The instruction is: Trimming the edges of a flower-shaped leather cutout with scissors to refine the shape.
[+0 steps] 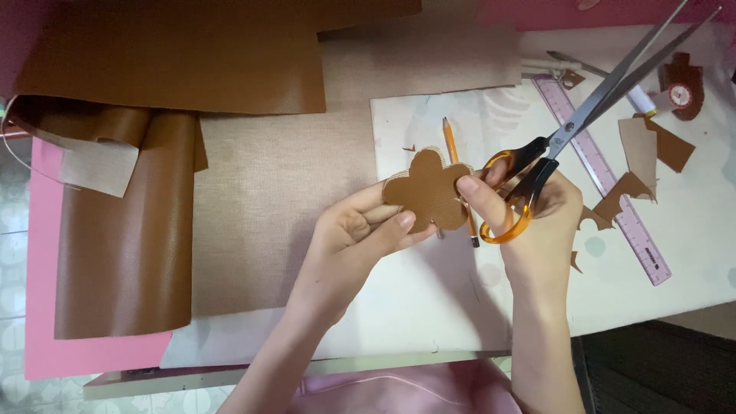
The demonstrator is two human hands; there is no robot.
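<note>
A white table (429, 307) carried a rolled brown leather sheet (126, 230), ruler (606, 180), pencil (452, 146) and offcuts (644, 153). Above it, the left hand (356, 230) pinched a brown flower-shaped cutout (425, 188); the right hand (537, 215) touched its edge while gripping scissors (567, 130), blades apart.

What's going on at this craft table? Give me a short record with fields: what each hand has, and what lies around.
left hand: pinches a brown flower-shaped cutout from below
right hand: thumb on the cutout's right edge, fingers through the orange handles of scissors, blades pointing up and away, nearly closed
under the cutout: a pencil on the white sheet
right side: pink ruler, brown scraps
left side: rolled brown leatherette on a pink board
</note>
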